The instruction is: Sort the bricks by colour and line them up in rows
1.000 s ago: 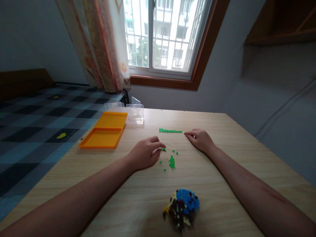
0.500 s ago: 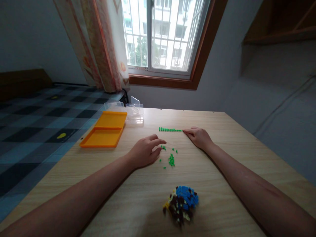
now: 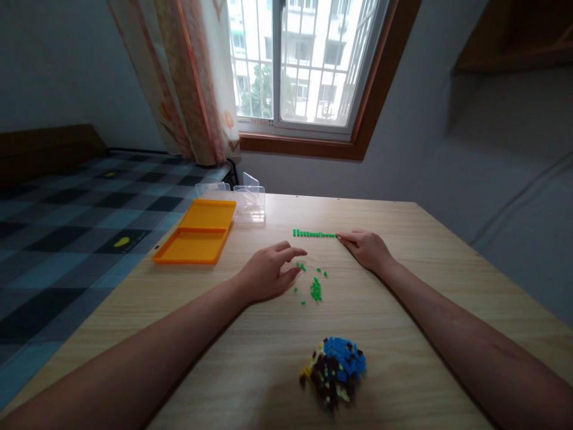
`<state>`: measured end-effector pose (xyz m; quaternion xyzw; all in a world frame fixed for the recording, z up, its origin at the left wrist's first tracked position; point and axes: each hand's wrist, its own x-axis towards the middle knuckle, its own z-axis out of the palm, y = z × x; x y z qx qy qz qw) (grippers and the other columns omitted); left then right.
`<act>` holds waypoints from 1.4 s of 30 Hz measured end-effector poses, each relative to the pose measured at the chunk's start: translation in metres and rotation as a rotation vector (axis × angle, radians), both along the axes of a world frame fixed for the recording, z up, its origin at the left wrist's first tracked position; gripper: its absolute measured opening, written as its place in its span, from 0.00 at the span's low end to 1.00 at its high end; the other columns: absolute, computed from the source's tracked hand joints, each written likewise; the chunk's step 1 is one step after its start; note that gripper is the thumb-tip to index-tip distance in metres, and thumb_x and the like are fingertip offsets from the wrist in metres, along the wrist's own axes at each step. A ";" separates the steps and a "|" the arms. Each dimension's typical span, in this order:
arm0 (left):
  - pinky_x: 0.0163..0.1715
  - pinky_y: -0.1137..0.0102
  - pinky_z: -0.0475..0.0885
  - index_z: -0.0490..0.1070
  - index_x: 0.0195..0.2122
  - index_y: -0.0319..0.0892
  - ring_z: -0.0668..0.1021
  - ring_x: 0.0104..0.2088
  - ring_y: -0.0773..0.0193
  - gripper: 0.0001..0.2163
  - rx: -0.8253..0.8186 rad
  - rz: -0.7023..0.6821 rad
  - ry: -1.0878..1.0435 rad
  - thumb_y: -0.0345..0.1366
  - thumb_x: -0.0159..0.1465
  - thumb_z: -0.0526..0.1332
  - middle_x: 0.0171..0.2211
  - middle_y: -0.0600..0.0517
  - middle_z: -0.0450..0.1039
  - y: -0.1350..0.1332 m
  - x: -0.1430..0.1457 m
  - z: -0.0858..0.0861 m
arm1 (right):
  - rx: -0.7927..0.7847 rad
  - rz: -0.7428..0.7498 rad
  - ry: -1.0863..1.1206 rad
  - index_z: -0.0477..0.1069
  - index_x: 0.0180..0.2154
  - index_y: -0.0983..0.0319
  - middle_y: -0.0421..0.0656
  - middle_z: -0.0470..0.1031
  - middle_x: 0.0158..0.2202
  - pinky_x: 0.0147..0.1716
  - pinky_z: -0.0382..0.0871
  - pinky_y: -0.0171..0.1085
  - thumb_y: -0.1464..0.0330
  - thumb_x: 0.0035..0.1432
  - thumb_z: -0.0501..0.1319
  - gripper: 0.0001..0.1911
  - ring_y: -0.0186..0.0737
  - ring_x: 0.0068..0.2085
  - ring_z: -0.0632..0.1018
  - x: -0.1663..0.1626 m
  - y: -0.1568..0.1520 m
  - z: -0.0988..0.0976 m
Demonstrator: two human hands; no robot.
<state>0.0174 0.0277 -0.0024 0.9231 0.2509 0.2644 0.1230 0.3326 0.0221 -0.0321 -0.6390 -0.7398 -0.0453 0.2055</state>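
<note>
A row of small green building bricks [image 3: 313, 234] runs left to right across the table, the taller ones at its left end. At its right end is my right hand [image 3: 367, 248], with thumb and forefinger closed at a tiny green brick; the fingertips partly hide it. My left hand [image 3: 272, 272] hovers low over the table with thumb and forefinger apart and nothing visible between them. Close to those fingertips lie a few loose green bricks [image 3: 302, 267]. A little pile of green bricks [image 3: 316, 289] is between the hands, nearer to me.
Blue, brown, cream and yellow bricks [image 3: 335, 367] are heaped at the near side of the wooden table [image 3: 250, 370]. An open orange case [image 3: 192, 246] sits at left, with clear plastic boxes [image 3: 250, 206] behind it. Beyond the left edge is a checked bed [image 3: 111, 209].
The whole view has shifted slightly, so everything appears a little further right. Both hands keep nearly the same places relative to the bricks.
</note>
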 end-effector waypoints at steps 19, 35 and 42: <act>0.36 0.68 0.74 0.74 0.50 0.45 0.75 0.29 0.68 0.12 0.003 -0.031 0.021 0.35 0.66 0.58 0.42 0.49 0.74 0.002 0.000 -0.002 | 0.008 -0.027 -0.060 0.79 0.50 0.51 0.43 0.82 0.42 0.33 0.68 0.36 0.58 0.69 0.54 0.17 0.43 0.39 0.80 -0.002 0.001 -0.003; 0.36 0.69 0.73 0.74 0.50 0.45 0.75 0.29 0.68 0.12 -0.004 -0.037 0.021 0.34 0.66 0.58 0.42 0.49 0.74 0.002 0.000 -0.001 | -0.001 -0.015 -0.071 0.80 0.49 0.51 0.42 0.82 0.40 0.32 0.65 0.35 0.58 0.70 0.54 0.17 0.41 0.37 0.80 -0.004 -0.001 0.000; 0.36 0.68 0.73 0.75 0.49 0.44 0.74 0.29 0.68 0.12 -0.007 -0.034 0.033 0.34 0.66 0.58 0.42 0.49 0.74 0.002 0.000 -0.001 | 0.017 -0.028 -0.088 0.79 0.50 0.52 0.42 0.82 0.42 0.34 0.67 0.35 0.58 0.70 0.53 0.18 0.41 0.39 0.80 -0.004 -0.001 -0.001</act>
